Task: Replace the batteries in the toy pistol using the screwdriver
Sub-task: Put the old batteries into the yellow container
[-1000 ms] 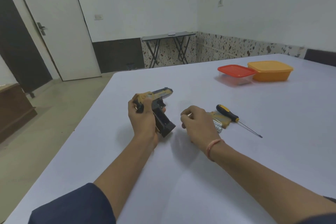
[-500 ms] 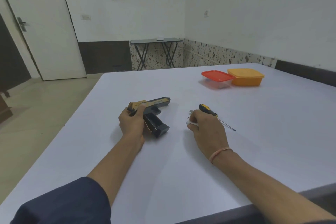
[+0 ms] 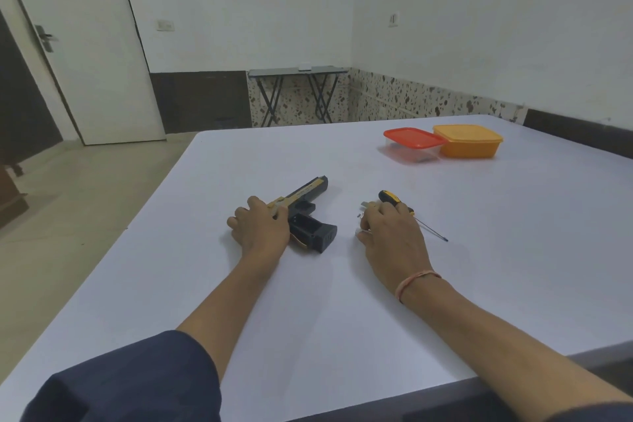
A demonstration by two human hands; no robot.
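L: my left hand (image 3: 260, 229) is gripping the rear of the black-and-gold plastic toy pistol (image 3: 308, 189), lying flat on the white table (image 3: 342, 301). My right hand (image 3: 390, 233) is curling beside the yellow-and-black-handled screwdriver (image 3: 388, 197), shaft pointing right. Can't tell if it's grasping anything.

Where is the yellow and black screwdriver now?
Head view: the yellow and black screwdriver lies on the white table, right of centre, handle partly covered by the right hand, the black and gold toy pistol to its left.
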